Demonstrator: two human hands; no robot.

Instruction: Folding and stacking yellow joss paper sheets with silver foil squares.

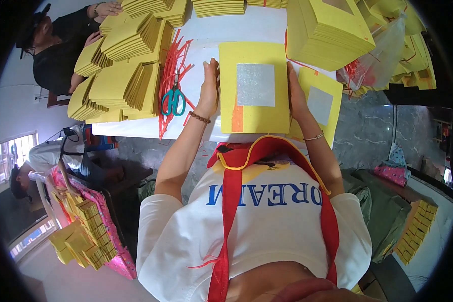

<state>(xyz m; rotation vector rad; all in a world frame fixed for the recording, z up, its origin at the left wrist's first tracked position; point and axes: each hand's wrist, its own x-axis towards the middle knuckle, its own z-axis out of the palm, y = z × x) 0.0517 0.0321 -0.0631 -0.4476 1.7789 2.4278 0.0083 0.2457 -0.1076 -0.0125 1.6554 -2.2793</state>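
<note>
A stack of yellow joss paper (256, 118) stands on the white table in front of me. Its top sheet bears a silver square and an orange strip. My left hand (210, 88) presses along its left side and my right hand (297, 95) along its right side, both with fingers fairly straight, so the stack sits between my palms. Partly behind my right wrist lies another yellow sheet with a silver square (319, 104). Left of my left hand are teal-handled scissors (173, 100), lying on a heap of red plastic strips (172, 60).
Folded yellow paper bundles (118, 85) fill the table's left side. A tall yellow stack (327, 35) rises at the back right, next to a clear plastic bag (382, 55). One person (58, 55) works at the far left; another (60, 151) sits near a pink-covered stand (121, 246) with bundles.
</note>
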